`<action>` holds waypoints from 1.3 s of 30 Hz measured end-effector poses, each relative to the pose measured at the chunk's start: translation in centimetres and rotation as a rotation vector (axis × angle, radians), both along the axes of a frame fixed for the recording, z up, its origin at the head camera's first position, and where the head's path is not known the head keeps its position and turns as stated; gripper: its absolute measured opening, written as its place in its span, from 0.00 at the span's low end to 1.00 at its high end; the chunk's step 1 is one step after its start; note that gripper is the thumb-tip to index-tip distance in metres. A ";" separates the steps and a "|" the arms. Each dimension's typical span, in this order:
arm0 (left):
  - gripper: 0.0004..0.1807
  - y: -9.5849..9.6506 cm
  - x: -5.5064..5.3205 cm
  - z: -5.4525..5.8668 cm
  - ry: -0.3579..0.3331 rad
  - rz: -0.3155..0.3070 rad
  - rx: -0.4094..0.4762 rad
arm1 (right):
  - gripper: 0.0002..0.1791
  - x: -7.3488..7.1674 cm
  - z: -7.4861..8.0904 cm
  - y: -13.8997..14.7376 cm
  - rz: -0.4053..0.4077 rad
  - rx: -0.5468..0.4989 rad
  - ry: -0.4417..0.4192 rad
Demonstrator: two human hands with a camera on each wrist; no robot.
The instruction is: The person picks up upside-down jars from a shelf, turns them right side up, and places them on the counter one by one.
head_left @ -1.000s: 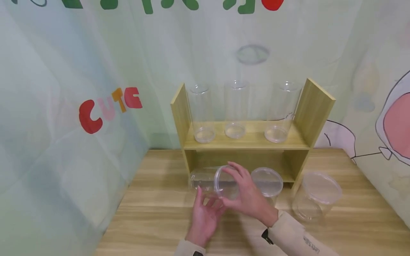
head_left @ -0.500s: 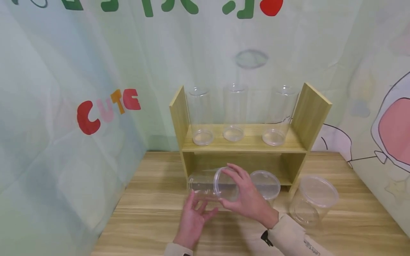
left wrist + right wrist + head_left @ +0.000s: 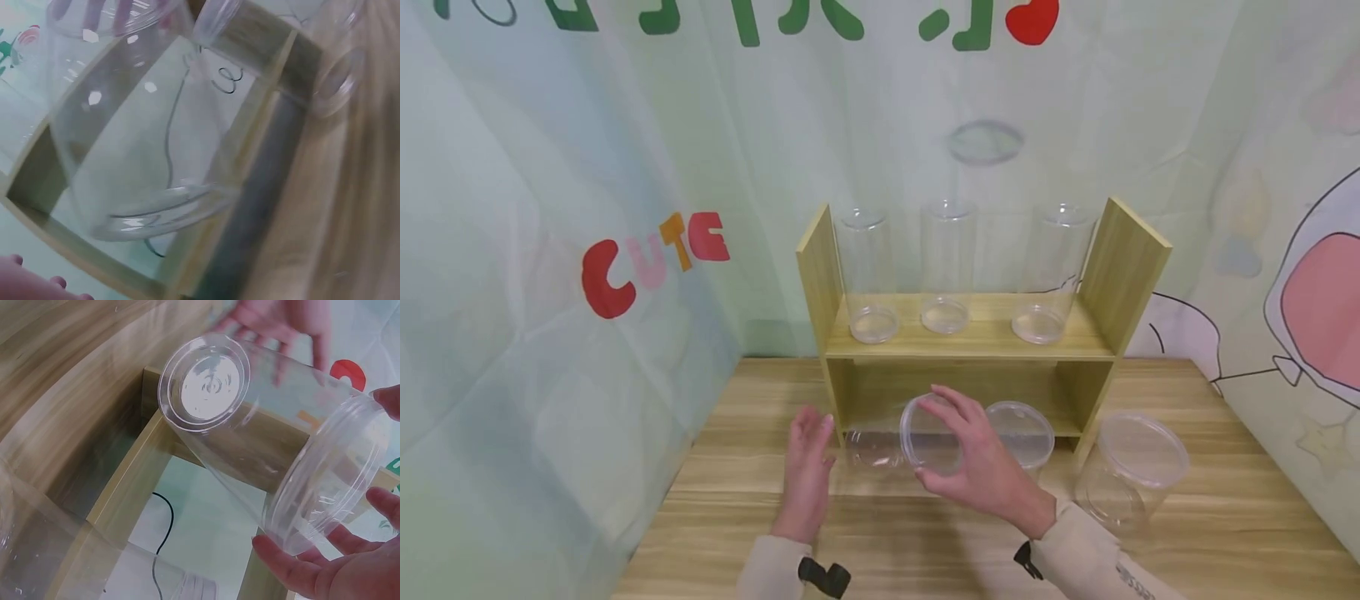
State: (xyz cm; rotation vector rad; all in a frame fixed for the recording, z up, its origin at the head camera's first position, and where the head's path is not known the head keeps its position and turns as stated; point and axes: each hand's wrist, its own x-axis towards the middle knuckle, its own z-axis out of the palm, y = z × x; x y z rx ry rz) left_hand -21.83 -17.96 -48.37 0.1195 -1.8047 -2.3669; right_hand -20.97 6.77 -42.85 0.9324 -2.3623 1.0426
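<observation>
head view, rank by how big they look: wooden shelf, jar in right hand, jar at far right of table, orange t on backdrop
1. Wooden shelf
2. Held jar and far-right jar: too alike to rank, and the right hand partly covers one
3. Orange t

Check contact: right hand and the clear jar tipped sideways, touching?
Touching. The right wrist view shows the right hand gripping the clear jar at its rimmed end, thumb and fingers against opposite sides.
</observation>
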 end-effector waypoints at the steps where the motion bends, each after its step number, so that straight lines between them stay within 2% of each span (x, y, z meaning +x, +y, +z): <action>1: 0.40 -0.3 -0.4 0.6 0.016 0.001 -0.013 | 0.46 0.0 0.0 0.0 0.002 0.003 0.010; 7: 0.38 -1.7 -2.3 4.6 0.131 0.003 -0.025 | 0.44 -0.1 -0.1 0.0 0.018 0.026 0.034; 13: 0.38 -1.8 -4.1 8.0 0.244 0.012 -0.039 | 0.43 -0.2 -0.2 0.2 0.024 0.051 0.020; 17: 0.40 -1.8 -5.0 9.8 0.278 0.016 -0.018 | 0.43 -0.2 -0.1 -0.1 0.026 0.063 -0.014; 20: 0.40 -2.0 -5.5 11.0 0.292 0.020 -0.046 | 0.43 0.0 -0.1 -0.3 0.034 0.080 -0.068; 24: 0.40 -2.4 -6.0 12.5 0.320 0.032 -0.171 | 0.42 0.3 -0.2 -0.7 0.021 0.119 -0.094; 28: 0.39 -2.6 -6.4 13.8 0.348 0.044 -0.251 | 0.39 0.2 -0.5 -1.1 0.007 0.158 -0.067; 33: 0.43 -2.7 -7.1 14.8 0.371 0.046 -0.352 | 0.38 0.1 -0.7 -1.6 -0.003 0.219 -0.063; 39: 0.50 -2.5 -7.9 15.8 0.359 0.058 -0.519 | 0.39 0.0 -1.0 -1.8 -0.019 0.282 -0.102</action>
